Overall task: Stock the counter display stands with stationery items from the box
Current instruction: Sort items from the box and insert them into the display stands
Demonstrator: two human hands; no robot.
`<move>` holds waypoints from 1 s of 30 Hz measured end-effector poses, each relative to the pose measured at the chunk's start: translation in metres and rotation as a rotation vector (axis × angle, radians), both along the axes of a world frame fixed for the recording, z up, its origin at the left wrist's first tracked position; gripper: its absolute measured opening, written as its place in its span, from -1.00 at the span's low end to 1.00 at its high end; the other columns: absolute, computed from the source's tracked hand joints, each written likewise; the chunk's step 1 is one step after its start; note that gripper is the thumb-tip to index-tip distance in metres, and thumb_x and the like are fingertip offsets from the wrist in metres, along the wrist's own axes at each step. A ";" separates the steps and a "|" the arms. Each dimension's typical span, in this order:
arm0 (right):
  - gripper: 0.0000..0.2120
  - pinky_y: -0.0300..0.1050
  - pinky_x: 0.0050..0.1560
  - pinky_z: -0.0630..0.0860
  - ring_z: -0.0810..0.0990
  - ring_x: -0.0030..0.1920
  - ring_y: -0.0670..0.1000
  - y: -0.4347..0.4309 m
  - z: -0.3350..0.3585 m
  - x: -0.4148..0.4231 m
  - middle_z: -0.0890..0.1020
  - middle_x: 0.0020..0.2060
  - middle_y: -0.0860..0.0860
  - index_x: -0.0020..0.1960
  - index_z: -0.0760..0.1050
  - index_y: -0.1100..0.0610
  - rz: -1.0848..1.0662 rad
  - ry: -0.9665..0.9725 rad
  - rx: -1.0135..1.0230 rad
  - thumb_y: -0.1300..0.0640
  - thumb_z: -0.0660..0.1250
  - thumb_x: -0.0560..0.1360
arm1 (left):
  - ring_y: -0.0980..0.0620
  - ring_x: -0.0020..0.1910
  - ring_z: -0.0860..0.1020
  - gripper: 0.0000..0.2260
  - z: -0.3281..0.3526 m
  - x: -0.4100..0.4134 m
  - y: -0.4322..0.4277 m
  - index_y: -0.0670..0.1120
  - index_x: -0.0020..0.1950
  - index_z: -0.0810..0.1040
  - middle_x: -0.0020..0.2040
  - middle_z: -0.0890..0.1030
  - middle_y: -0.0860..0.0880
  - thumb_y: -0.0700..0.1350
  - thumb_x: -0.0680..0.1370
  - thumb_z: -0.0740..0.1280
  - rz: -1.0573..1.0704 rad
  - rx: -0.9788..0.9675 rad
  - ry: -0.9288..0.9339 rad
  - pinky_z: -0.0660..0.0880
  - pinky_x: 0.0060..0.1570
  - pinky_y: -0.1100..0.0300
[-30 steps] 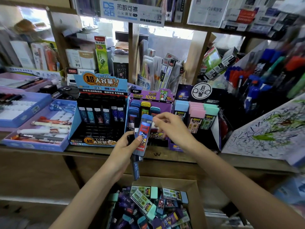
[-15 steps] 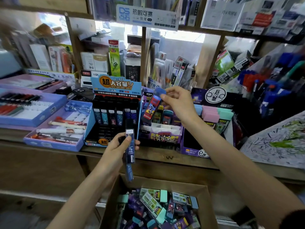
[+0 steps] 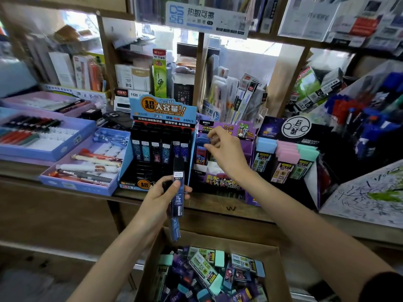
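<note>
Hands with lead cases between pen trays, eraser display

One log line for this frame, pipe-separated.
left hand: holds blue refill tube | right hand: pinches lead case at purple stand | box: items remain

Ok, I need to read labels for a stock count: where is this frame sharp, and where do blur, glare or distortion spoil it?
Head view: sharpest mid-frame, on the blue display stand and the lead case in the left hand; edges smear, worst at the pens on the right; the backlit gap behind the shelves blows out; uprights lean.
</note>
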State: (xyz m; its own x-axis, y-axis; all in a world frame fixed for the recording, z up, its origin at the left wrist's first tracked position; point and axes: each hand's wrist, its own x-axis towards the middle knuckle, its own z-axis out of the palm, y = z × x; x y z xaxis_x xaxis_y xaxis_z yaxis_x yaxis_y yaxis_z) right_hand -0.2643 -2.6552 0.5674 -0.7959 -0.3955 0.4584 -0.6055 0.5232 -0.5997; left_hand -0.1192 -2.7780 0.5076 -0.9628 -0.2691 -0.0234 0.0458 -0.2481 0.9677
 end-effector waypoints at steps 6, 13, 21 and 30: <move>-0.83 -0.04 -0.15 0.50 0.48 -0.27 0.00 -0.001 -0.011 0.001 0.45 -0.35 -0.09 -0.06 0.37 0.16 -0.026 -0.042 0.035 0.28 0.37 0.48 | 0.12 -0.21 0.64 -0.83 -0.003 -0.001 0.001 -0.14 0.13 0.48 -0.18 0.70 -0.01 -0.14 0.59 0.19 -0.027 0.014 -0.003 0.52 -0.33 0.32; -0.72 -0.09 -0.17 0.48 0.49 -0.20 -0.02 0.007 -0.015 0.011 0.42 -0.13 -0.03 0.09 0.28 0.09 -0.060 0.005 0.090 0.15 0.36 0.49 | 0.11 -0.22 0.65 -0.88 -0.003 -0.004 0.002 -0.13 0.07 0.49 -0.19 0.70 -0.02 -0.16 0.59 0.19 -0.016 0.020 0.015 0.52 -0.36 0.30; -0.86 -0.27 -0.25 0.45 0.53 -0.20 -0.13 -0.005 -0.002 0.047 0.56 -0.22 -0.11 -0.06 0.53 0.08 0.214 -0.506 -0.062 0.01 0.29 0.54 | 0.09 -0.23 0.65 -0.84 0.000 -0.006 0.005 -0.13 0.13 0.47 -0.19 0.70 -0.04 -0.15 0.57 0.21 -0.059 0.015 0.032 0.54 -0.36 0.27; -0.95 -0.25 -0.27 0.54 0.59 -0.33 -0.11 -0.003 0.045 0.025 0.64 -0.28 0.00 -0.09 0.60 0.16 0.224 -0.493 -0.361 0.24 0.36 0.49 | -0.03 0.00 0.66 -0.86 -0.010 -0.001 -0.022 -0.11 0.04 0.36 0.02 0.68 -0.11 -0.04 0.59 0.17 0.021 0.047 0.043 0.59 -0.11 0.14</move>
State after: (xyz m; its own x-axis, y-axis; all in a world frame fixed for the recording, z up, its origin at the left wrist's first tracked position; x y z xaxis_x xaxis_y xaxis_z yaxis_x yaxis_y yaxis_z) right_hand -0.2394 -2.6584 0.6125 -0.8632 -0.4655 0.1952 -0.2850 0.1303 -0.9496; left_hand -0.1200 -2.7995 0.4978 -0.9572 -0.2892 0.0048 0.0929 -0.2915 0.9520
